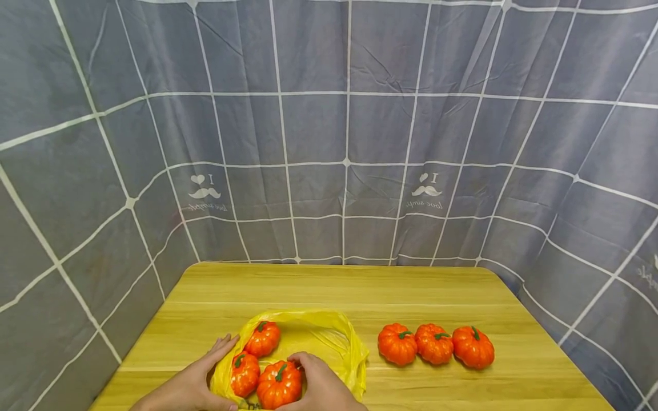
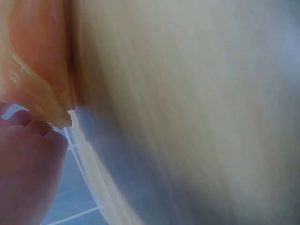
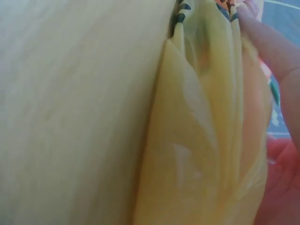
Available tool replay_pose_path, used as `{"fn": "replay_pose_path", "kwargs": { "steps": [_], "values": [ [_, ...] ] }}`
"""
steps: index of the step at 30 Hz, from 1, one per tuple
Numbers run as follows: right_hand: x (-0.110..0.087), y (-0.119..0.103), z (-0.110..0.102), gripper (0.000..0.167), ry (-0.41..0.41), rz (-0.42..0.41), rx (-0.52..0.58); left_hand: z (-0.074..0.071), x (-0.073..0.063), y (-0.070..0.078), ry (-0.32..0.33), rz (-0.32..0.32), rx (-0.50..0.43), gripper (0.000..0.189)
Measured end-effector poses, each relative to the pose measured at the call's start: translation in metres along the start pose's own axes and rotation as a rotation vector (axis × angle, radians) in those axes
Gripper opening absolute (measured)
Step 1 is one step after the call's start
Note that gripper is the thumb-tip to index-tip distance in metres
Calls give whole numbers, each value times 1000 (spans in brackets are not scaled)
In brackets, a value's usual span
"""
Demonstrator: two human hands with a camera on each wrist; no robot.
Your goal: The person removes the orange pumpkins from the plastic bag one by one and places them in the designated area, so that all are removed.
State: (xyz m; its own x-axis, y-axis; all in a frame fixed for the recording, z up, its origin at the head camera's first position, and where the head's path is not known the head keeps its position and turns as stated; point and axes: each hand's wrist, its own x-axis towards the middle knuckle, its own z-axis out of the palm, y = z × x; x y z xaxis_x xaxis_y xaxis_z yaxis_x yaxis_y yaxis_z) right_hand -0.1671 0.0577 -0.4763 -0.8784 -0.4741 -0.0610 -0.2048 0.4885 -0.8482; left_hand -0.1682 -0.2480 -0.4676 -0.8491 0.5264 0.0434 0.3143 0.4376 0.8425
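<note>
A yellow plastic bag (image 1: 354, 365) lies spread with its mouth up on the table's front left, and several small orange pumpkins sit in it. My left hand (image 1: 190, 382) grips the bag's left side, fingers along the outside and thumb by the front edge. Inside the bag, my right hand (image 1: 329, 388) holds the front pumpkin (image 1: 280, 385) between fingers and thumb. Left of that one is another pumpkin (image 1: 244, 374), with a third pumpkin (image 1: 263, 338) behind. The left wrist view shows the hand (image 2: 30, 164) against the bag (image 2: 47, 101); bag folds (image 3: 197, 140) fill much of the right wrist view.
To the right of the bag, three more orange pumpkins with green stems stand in a row: a left one (image 1: 397, 344), a middle one (image 1: 434, 343) and a right one (image 1: 473, 346). A grey checked curtain (image 1: 313, 131) hangs around the wooden table (image 1: 334, 288).
</note>
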Motion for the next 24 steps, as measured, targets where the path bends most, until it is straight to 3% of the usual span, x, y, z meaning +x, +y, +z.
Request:
{"fn": "replay_pose_path", "kwargs": {
  "steps": [12, 24],
  "values": [
    [-12, -4, -11, 72, 141, -66, 48, 2, 0, 1, 18, 2, 46, 107],
    [-28, 0, -38, 77, 228, -54, 39, 0, 1, 2, -9, -44, -9, 107]
  ]
}}
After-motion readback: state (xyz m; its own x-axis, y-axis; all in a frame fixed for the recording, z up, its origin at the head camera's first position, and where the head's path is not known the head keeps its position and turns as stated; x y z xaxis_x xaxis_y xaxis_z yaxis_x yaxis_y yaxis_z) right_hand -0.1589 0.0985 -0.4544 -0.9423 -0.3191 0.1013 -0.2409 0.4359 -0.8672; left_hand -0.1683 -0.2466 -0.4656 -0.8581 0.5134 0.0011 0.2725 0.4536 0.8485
